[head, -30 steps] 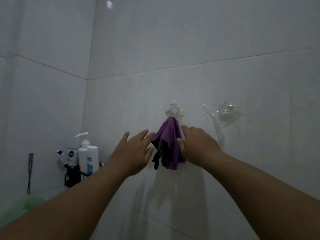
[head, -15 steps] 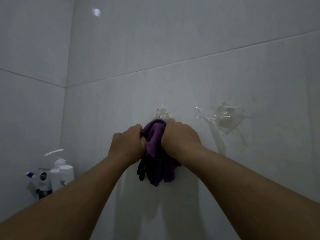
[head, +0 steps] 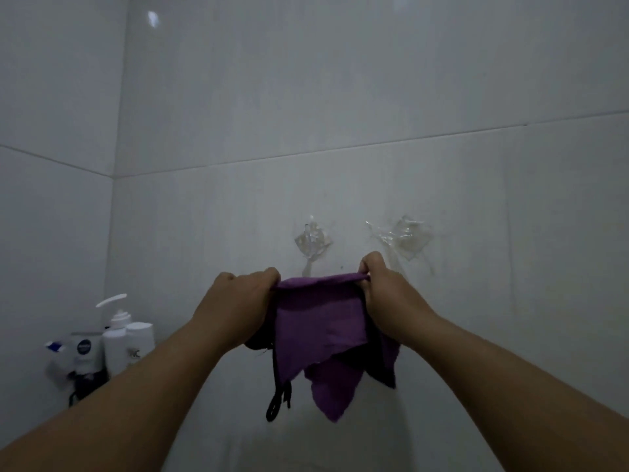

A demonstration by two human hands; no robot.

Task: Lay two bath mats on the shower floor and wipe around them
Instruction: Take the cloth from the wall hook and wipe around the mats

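Note:
A purple cloth (head: 320, 321) with dark edging and a black loop hangs spread between both hands, in front of the white tiled wall. My left hand (head: 238, 301) grips its upper left edge. My right hand (head: 384, 294) pinches its upper right edge. The cloth is off the clear wall hook (head: 311, 241), which sits bare just above it. No bath mats and no shower floor are in view.
A second clear hook (head: 406, 238) is stuck to the wall to the right of the first. White bottles (head: 126, 335) and a small tube (head: 83, 349) stand on a dark rack in the left corner.
Both hands closed on the cloth at the hook, lifted it off, and pulled it down and apart, so it now hangs stretched between them.

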